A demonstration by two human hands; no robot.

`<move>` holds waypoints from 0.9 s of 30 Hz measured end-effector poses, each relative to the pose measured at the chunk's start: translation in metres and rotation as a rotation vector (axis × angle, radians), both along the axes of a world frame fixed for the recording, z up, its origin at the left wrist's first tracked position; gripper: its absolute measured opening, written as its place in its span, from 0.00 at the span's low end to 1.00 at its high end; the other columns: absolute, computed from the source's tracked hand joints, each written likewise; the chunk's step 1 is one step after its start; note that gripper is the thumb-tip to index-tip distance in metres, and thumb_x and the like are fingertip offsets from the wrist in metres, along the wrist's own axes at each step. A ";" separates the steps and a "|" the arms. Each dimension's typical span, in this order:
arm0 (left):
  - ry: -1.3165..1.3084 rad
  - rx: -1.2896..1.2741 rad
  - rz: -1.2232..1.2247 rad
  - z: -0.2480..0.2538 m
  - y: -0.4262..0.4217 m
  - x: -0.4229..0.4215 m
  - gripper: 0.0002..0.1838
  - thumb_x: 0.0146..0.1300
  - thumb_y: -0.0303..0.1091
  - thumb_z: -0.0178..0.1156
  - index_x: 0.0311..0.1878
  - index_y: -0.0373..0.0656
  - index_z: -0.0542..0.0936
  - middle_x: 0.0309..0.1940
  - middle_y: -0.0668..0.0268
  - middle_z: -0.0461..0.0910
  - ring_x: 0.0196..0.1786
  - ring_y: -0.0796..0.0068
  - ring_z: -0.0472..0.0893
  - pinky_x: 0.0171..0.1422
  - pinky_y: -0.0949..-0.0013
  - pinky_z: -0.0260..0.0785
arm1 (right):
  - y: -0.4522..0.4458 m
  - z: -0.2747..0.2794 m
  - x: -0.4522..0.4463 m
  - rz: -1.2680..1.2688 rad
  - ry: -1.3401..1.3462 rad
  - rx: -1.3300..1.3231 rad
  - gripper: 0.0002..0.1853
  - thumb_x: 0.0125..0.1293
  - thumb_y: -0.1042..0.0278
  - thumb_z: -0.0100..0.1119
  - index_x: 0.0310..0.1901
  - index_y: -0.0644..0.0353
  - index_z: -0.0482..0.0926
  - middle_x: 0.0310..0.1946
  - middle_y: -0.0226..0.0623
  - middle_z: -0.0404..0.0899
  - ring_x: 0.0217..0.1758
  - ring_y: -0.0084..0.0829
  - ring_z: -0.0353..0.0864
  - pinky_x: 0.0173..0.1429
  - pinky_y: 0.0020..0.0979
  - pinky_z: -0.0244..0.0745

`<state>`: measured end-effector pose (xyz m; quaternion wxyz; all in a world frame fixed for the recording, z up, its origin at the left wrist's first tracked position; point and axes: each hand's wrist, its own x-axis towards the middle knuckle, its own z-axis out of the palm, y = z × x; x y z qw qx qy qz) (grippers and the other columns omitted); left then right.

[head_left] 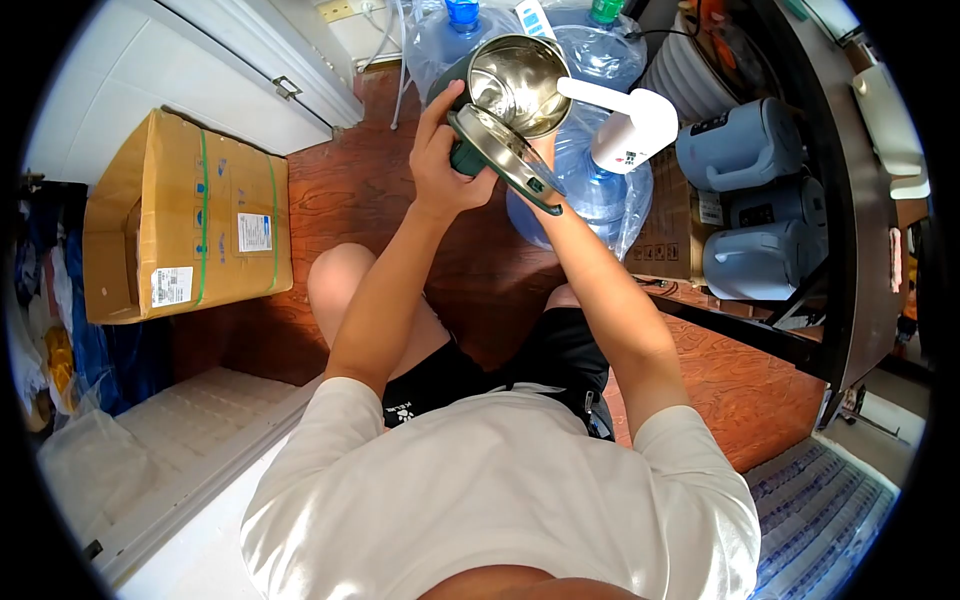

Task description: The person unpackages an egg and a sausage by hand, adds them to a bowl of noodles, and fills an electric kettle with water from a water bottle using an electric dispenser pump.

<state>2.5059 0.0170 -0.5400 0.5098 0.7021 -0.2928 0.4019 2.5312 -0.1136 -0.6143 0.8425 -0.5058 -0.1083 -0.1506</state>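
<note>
An electric kettle [518, 85] with a dark green outside and a shiny steel inside is tilted with its mouth toward me. Its hinged lid [500, 155] stands open on the near side. My left hand [445, 160] grips the kettle's left side by the lid, fingers wrapped round it. Behind the lid and kettle my right hand [545, 150] is mostly hidden, so its fingers do not show. The spout of a white water pump [637, 128] reaches to the kettle's right rim. That pump sits on a blue water bottle [590, 200]. Whether water is flowing I cannot tell.
More large water bottles [465, 35] in plastic wrap stand behind. At right, a shelf [855, 250] holds several blue-grey kettles [740, 145] and a stack of white round things [685, 75]. An open cardboard box [190, 220] stands left on the wooden floor [345, 190].
</note>
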 end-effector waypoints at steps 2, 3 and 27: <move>-0.003 0.004 0.010 0.001 -0.001 -0.001 0.16 0.43 0.30 0.73 0.31 0.35 0.77 0.60 0.43 0.75 0.56 0.51 0.82 0.56 0.62 0.76 | -0.002 -0.004 0.001 0.013 0.011 0.018 0.64 0.46 0.63 0.81 0.74 0.58 0.38 0.70 0.43 0.53 0.73 0.34 0.59 0.74 0.37 0.59; -0.009 0.008 0.017 0.001 -0.001 -0.001 0.16 0.43 0.30 0.73 0.30 0.35 0.76 0.60 0.43 0.75 0.54 0.51 0.83 0.54 0.63 0.76 | -0.002 -0.006 0.002 0.019 0.016 0.026 0.65 0.46 0.62 0.81 0.75 0.58 0.37 0.70 0.43 0.52 0.73 0.34 0.58 0.75 0.38 0.58; 0.047 -0.040 -0.037 -0.006 -0.001 0.000 0.18 0.40 0.31 0.75 0.28 0.37 0.74 0.60 0.44 0.76 0.56 0.51 0.82 0.56 0.62 0.75 | -0.002 -0.012 -0.007 -0.252 -0.028 -0.393 0.52 0.59 0.39 0.69 0.73 0.55 0.48 0.68 0.40 0.58 0.71 0.32 0.60 0.73 0.36 0.59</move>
